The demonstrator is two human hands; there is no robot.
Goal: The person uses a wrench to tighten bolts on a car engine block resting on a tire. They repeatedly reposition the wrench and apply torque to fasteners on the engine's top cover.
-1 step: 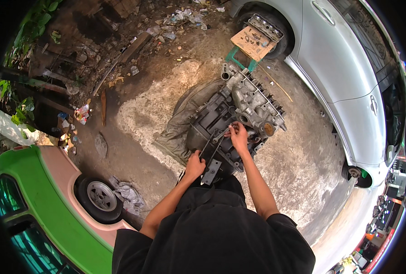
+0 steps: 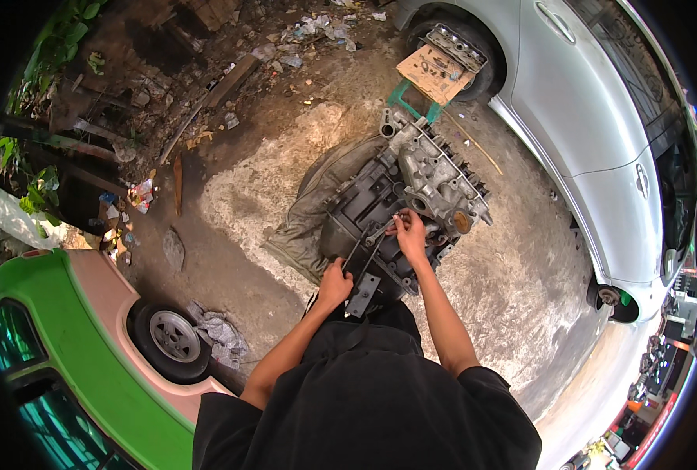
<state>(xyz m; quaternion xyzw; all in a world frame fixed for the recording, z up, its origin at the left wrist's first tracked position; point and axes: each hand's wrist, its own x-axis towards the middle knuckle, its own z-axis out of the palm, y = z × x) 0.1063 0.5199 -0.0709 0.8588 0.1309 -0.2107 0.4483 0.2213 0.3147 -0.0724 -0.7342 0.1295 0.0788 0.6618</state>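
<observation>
An engine block (image 2: 366,196) lies below me, with a light grey cylinder head (image 2: 435,168) along its far right side. My left hand (image 2: 335,285) is closed at the block's near left edge, around the lower end of a slim metal wrench (image 2: 354,252). The wrench slants up and right across the block. Over the block's middle, close to the cylinder head, my right hand (image 2: 409,236) is closed in a pinch. Its fingertips are at a small shiny piece too small to name. A flat metal bracket with holes (image 2: 363,293) sticks out of the block between my forearms.
Crumpled grey cloth (image 2: 301,235) and part of a tyre lie beneath the engine. Beyond it, a green stool (image 2: 402,97) bears cardboard (image 2: 424,77) with small parts and another metal engine part. A silver car (image 2: 583,102) stands right, a green and pink car (image 2: 74,313) left. Litter covers the far ground.
</observation>
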